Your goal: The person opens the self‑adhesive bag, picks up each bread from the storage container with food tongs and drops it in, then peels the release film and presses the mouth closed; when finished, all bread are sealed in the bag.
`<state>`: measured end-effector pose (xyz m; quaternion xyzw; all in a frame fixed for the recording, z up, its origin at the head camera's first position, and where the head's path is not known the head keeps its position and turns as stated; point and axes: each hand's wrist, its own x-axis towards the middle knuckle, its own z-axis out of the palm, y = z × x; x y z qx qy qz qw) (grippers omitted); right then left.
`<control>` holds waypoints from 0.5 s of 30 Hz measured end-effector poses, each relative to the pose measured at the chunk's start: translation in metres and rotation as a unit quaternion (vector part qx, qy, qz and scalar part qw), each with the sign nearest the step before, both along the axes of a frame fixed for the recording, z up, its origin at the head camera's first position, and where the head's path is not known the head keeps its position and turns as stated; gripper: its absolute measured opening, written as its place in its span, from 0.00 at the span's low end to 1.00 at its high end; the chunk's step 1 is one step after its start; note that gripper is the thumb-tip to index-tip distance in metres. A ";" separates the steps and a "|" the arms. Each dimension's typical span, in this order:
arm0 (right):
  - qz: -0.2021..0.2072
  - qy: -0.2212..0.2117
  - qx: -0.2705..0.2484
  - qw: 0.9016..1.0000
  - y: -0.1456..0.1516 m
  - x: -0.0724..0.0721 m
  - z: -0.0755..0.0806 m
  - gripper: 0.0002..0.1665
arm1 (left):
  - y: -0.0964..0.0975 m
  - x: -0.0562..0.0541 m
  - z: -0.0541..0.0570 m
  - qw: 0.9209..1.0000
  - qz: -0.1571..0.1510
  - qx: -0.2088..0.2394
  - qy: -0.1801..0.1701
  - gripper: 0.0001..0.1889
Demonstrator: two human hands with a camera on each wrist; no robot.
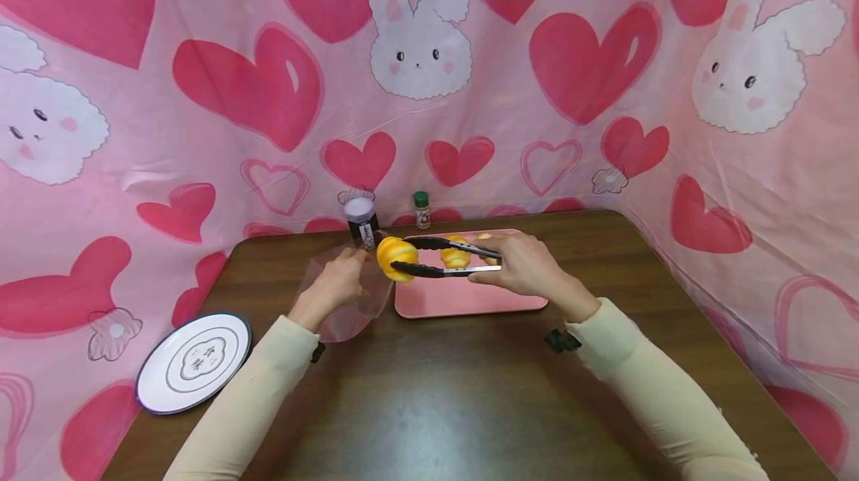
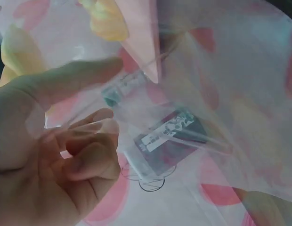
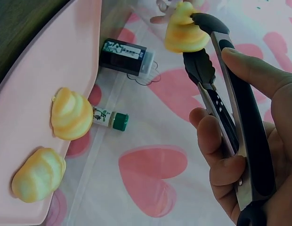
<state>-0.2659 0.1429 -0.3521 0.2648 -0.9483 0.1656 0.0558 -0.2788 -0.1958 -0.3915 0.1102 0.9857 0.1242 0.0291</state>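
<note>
My right hand (image 1: 530, 266) grips black-and-silver tongs (image 1: 463, 271) around the handle. Between the tongs' black tips is a golden bread roll (image 1: 397, 257), lifted up beside my left hand. The left hand (image 1: 335, 285) holds a clear plastic bag (image 1: 349, 321), its thumb and fingers curled at the film in the left wrist view. In the head view the roll overlaps the bag's right side. On a pink tray (image 1: 470, 298) behind the tongs lie two more rolls; the right wrist view shows one roll (image 3: 70, 114) above another roll (image 3: 38, 175).
A dark jar with a white lid (image 1: 362, 221) stands behind the bag at the back. To its right is a small green-capped shaker (image 1: 421, 211). A white, blue-rimmed plate (image 1: 157, 373) sits at the table's left edge. Pink patterned cloth surrounds the wooden table (image 1: 443, 406).
</note>
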 end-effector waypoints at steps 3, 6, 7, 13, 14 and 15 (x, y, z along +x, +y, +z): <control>-0.001 0.004 0.004 1.000 0.001 0.000 0.001 0.42 | -0.001 -0.001 0.000 1.000 -0.016 0.002 0.019 0.33; -0.003 0.008 0.007 1.000 0.001 0.001 0.002 0.42 | -0.001 -0.001 0.000 0.999 -0.030 -0.012 0.043 0.32; -0.003 0.009 0.009 1.000 0.002 0.001 0.002 0.42 | -0.001 -0.001 0.000 0.998 -0.036 -0.015 0.051 0.31; -0.006 0.011 0.028 1.000 0.002 0.001 0.003 0.42 | 0.000 0.000 0.001 0.996 -0.049 -0.001 0.070 0.34; -0.007 0.011 0.032 0.999 0.002 0.001 0.003 0.42 | 0.001 0.000 0.001 0.996 -0.049 0.004 0.069 0.35; -0.007 0.010 0.035 0.999 0.002 0.001 0.004 0.42 | 0.001 0.000 0.001 0.996 -0.049 0.007 0.068 0.36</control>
